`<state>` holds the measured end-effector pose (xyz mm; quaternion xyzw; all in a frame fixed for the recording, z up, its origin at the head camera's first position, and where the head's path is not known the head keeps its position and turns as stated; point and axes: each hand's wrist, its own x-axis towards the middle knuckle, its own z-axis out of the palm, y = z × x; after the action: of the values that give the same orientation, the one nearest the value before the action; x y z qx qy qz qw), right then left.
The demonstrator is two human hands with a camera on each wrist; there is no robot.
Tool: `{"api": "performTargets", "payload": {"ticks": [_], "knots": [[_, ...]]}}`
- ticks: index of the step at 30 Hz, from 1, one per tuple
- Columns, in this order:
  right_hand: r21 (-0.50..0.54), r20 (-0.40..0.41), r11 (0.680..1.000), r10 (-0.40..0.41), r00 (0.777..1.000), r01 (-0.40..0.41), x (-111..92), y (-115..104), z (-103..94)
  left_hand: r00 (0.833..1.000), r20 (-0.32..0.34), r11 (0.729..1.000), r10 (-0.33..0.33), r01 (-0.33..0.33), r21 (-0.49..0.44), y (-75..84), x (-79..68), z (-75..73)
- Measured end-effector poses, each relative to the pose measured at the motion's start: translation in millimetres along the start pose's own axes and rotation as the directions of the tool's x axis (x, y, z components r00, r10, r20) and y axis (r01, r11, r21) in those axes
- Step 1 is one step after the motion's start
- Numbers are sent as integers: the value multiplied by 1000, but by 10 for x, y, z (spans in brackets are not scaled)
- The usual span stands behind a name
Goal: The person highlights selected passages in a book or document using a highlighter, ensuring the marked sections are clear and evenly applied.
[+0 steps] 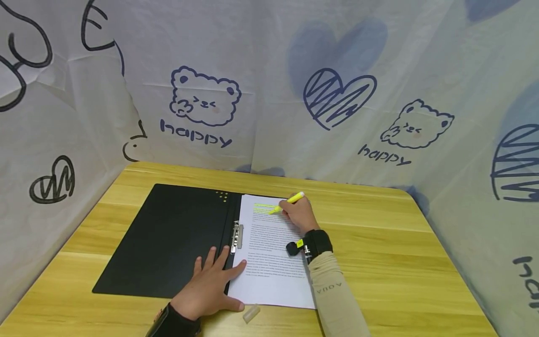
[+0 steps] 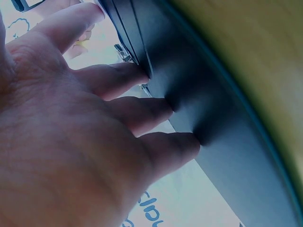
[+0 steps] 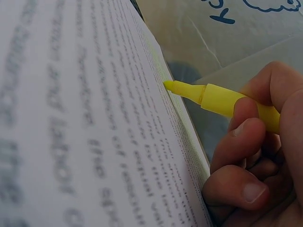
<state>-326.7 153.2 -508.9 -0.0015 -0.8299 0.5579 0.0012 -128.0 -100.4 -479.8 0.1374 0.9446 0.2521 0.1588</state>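
My right hand (image 1: 300,214) grips a yellow highlighter (image 3: 222,99), its tip at the upper lines of the printed paper (image 1: 273,290). Yellow strokes mark several of those top lines. The paper lies on the right side of an open black folder (image 1: 168,234), by its metal clip (image 1: 237,238). My left hand (image 1: 209,285) is spread with fingers straight, resting across the folder's spine and the paper's lower left edge. In the left wrist view its fingertips (image 2: 187,144) touch the black cover. A translucent cap (image 1: 251,313) lies on the table just below the paper.
The wooden table (image 1: 391,262) extends on both sides of the folder. Behind it and at the sides hangs white cloth (image 1: 269,107) printed with hearts, bears and the word happy. Each wrist wears a black band (image 1: 318,242).
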Motion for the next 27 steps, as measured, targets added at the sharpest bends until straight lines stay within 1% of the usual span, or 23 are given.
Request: {"api": "performTargets", "payload": {"ticks": [5,12,19,27], "knots": [[-12,-7,1000,4,1000,-4,2,4,-11,1000,-1,1000,-1,1,0,0,1,0],[-12,-13,999,41,999,-41,9,-4,-21,1000,-2,1000,-2,2,-2,4,0,-4],[-7,-15,999,34,999,-34,15,10,-25,1000,-4,1000,-1,1,-2,11,-5,-10],[-21,-22,999,50,999,-50,15,10,-39,1000,-3,1000,1,-1,5,15,-5,-11]]}}
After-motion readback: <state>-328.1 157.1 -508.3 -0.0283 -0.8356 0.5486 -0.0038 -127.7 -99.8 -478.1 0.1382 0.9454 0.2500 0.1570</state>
